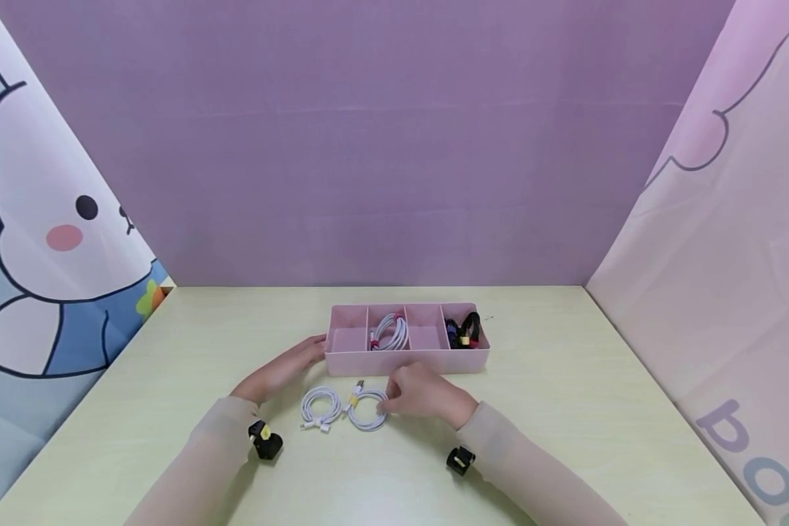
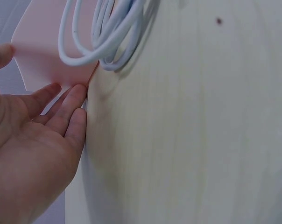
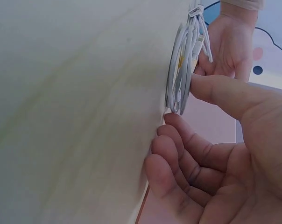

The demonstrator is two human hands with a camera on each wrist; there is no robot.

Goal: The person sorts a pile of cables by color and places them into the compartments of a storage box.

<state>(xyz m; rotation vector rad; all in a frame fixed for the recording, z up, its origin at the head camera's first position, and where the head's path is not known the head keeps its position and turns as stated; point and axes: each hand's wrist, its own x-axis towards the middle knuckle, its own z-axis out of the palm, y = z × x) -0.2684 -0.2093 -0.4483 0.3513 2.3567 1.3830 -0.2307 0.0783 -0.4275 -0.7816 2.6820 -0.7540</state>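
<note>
My left hand (image 1: 296, 363) rests its fairly straight fingers against the left end of a pink divided box (image 1: 401, 363). In the left wrist view, its fingertips (image 2: 75, 95) touch the box's end wall low down. With thumb and index finger my right hand (image 1: 427, 394) pinches the right edge of a coiled white cable (image 1: 366, 426) with a yellow tie. The right wrist view shows the thumb (image 3: 211, 88) against this coil, other fingers curled near the tabletop. Just left of it lies another coiled white cable (image 1: 321, 394) with a white tie.
One box compartment holds a white cable bundle (image 1: 397, 334) with red ties; the rightmost holds dark cables (image 1: 471, 329). A purple backdrop (image 1: 381, 146) stands behind the pale wooden table (image 1: 237, 467), with printed cloths at both sides. Each sleeve carries a small black wrist device.
</note>
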